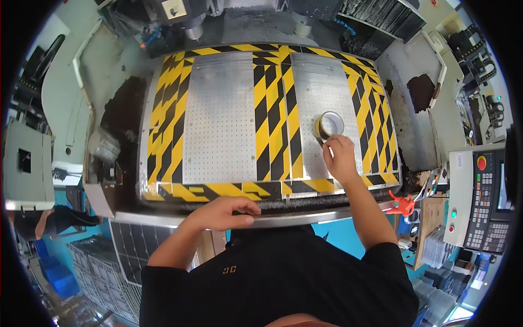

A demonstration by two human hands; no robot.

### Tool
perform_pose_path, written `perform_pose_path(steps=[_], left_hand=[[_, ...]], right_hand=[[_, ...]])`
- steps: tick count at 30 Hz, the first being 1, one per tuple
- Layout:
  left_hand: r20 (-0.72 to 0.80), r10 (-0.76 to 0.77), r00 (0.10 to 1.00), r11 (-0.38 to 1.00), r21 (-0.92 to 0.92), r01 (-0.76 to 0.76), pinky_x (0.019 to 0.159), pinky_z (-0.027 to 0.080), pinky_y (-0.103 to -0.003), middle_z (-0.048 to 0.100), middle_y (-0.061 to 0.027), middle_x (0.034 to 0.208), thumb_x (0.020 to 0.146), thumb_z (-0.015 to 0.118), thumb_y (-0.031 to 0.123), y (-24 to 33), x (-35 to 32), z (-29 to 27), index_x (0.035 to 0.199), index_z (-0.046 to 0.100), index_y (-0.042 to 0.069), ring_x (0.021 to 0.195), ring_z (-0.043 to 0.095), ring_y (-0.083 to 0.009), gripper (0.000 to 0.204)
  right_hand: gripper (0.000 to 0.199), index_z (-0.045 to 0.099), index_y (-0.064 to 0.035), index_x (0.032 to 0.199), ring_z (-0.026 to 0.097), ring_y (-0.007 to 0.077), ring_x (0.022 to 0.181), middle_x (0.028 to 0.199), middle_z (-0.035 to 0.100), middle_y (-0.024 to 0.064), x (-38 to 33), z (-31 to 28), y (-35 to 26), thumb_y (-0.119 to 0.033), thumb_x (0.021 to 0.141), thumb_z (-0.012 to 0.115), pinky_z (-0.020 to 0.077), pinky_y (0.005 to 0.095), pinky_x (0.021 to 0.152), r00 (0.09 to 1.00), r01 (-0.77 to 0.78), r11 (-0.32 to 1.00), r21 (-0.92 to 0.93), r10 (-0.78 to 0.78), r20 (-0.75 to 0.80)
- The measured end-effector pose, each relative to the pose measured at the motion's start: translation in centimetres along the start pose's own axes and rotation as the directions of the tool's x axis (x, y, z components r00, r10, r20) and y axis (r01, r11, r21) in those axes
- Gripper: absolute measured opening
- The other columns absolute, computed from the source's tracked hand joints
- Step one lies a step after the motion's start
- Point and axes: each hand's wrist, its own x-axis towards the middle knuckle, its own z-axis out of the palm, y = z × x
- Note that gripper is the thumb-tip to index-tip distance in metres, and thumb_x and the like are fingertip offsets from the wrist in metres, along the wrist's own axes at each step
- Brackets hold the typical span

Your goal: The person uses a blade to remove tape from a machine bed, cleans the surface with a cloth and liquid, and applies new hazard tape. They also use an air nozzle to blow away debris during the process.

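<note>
Tape roll [320, 127] sits at your right hand [340, 155], on the right metal plate [321, 82].
Handling it seems the step; whether you grip it cannot be told. Your left hand [224, 213] hangs relaxed, empty. Next calls for a sure hold.

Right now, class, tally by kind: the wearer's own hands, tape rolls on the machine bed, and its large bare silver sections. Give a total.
Left hand and right hand: 2
Tape roll: 1
Left silver section and right silver section: 2
Total: 5

Machine workshop; push-button control panel [484, 199], overhead spindle [194, 30], perforated metal bed [219, 122]
</note>
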Motion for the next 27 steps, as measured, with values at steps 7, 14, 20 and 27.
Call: perform_pose_path(steps=[7, 14, 20, 27], left_hand=[[-0.036, 0.063, 0.997, 0.923, 0.383, -0.045, 0.085, 0.052, -0.039, 0.07, -0.0144, 0.107, 0.091, 0.066, 0.032, 0.3, 7.3, -5.1, 0.12, 0.062, 0.006, 0.102, 0.067, -0.0322, 0.039], [-0.045, 0.026, 0.999, 0.935, 0.355, -0.009, 0.074, 0.05, -0.045, 0.068, -0.0132, 0.091, 0.09, 0.067, 0.033, -2.0, 9.8, -7.0, 0.113, 0.064, 0.008, 0.088, 0.065, -0.0351, 0.034], [-0.044, -0.046, 0.998, 0.839, 0.541, 0.062, 0.069, 0.052, -0.049, 0.068, -0.0143, 0.083, 0.09, 0.065, 0.034, -3.3, 9.3, -8.2, 0.109, 0.064, 0.011, 0.081, 0.066, -0.0382, 0.03], [-0.015, -0.125, 0.992, 0.815, 0.569, 0.112, 0.07, 0.052, -0.048, 0.069, -0.0133, 0.084, 0.091, 0.065, 0.034, -3.4, 9.6, -8.5, 0.11, 0.065, 0.011, 0.081, 0.067, -0.0369, 0.03]], right_hand=[[0.012, 0.063, -0.0023, 0.099, 0.067, 0.0339, 0.071, 0.083, 0.068, 0.0177, 7.7, 2.4, 1.5, -0.014, 0.095, 0.062, 0.0527, 0.0383, 0.066, 0.884, -0.461, 0.816, 0.35, 0.386, 0.264], [0.017, 0.062, 0.0009, 0.104, 0.066, 0.0169, 0.069, 0.081, 0.067, 0.0112, 19.7, 12.4, 9.4, -0.013, 0.094, 0.061, 0.0519, 0.0324, 0.065, 0.85, -0.514, 0.755, 0.407, 0.384, 0.361], [0.018, 0.065, -0.0036, 0.103, 0.068, 0.0305, 0.084, 0.092, 0.069, 0.0165, 29.1, 18.2, 11.0, -0.014, 0.09, 0.062, 0.0529, 0.0385, 0.077, 0.882, -0.407, 0.899, 0.161, 0.341, 0.325], [0.019, 0.07, -0.0122, 0.105, 0.066, 0.036, 0.098, 0.103, 0.071, 0.0132, 35.0, 25.6, 14.5, -0.018, 0.089, 0.061, 0.0525, 0.0443, 0.085, 0.963, -0.194, 0.975, 0.105, 0.169, 0.212]])
